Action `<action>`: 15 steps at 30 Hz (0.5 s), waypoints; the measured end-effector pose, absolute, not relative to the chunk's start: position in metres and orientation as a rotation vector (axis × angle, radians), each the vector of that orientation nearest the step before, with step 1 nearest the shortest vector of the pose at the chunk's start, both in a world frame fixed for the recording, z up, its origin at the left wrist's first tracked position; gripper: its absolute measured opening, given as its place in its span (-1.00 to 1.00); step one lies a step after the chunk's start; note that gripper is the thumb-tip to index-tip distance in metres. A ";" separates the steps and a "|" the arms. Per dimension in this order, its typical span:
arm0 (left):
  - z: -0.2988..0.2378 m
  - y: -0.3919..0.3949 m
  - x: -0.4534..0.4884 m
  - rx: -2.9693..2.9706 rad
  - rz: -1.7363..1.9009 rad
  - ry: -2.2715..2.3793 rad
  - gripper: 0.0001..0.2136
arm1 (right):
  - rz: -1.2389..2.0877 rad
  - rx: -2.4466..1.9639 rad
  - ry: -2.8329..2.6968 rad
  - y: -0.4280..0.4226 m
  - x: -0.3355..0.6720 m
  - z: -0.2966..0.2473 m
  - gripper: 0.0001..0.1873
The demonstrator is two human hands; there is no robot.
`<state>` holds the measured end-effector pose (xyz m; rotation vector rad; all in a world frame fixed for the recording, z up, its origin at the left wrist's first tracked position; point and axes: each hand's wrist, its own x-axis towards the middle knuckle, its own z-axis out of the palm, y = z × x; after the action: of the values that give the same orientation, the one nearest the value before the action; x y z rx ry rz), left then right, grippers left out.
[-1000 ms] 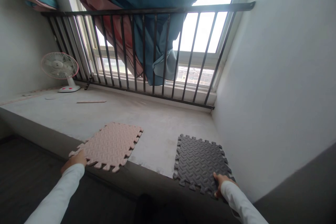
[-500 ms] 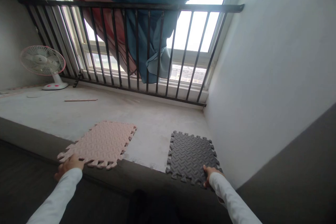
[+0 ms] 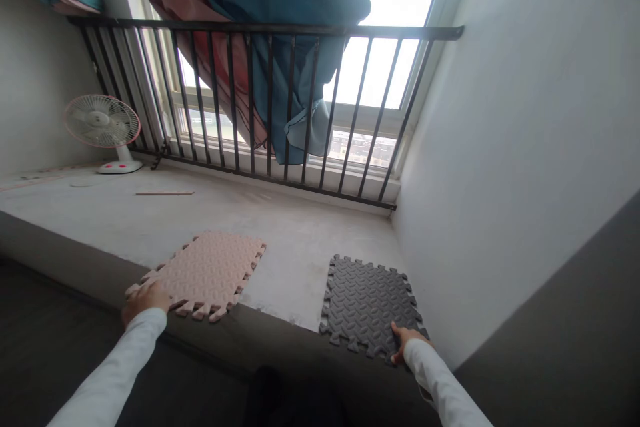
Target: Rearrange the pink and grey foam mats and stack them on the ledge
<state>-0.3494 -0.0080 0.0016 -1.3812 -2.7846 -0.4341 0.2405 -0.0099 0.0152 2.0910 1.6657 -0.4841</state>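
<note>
pale ledge (image 3: 295, 273), left grip (image 3: 145, 300) holding one pink mat (image 3: 215, 267), right grip (image 3: 407, 341) holding one black mat (image 3: 367, 300)

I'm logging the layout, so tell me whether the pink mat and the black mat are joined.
No, a strip of pale ledge shows between the pink mat and the black mat.

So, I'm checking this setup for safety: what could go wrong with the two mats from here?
The pink mat juts past the front edge of the ledge, so it might slip off if the left hand came away.
The black mat reaches that edge too, so a tug from the right hand could drag it over.
</note>
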 end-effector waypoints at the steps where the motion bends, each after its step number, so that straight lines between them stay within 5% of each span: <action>1: 0.006 -0.010 -0.339 -1.407 -0.380 -2.736 -0.61 | -0.493 2.085 1.657 -0.009 0.240 0.016 -0.03; 7: 0.003 -0.022 -0.287 -1.783 -0.074 -2.506 -0.73 | -0.493 2.065 1.628 -0.006 0.239 0.013 -0.03; 15: -0.017 -0.037 -0.266 -1.814 -0.128 -2.403 -0.71 | -0.492 2.060 1.638 -0.006 0.239 0.011 -0.06</action>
<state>-0.2657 -0.0366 -0.0170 -1.8137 -2.4031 -0.1279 0.2393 -0.0059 0.0111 2.0605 1.6379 -0.4919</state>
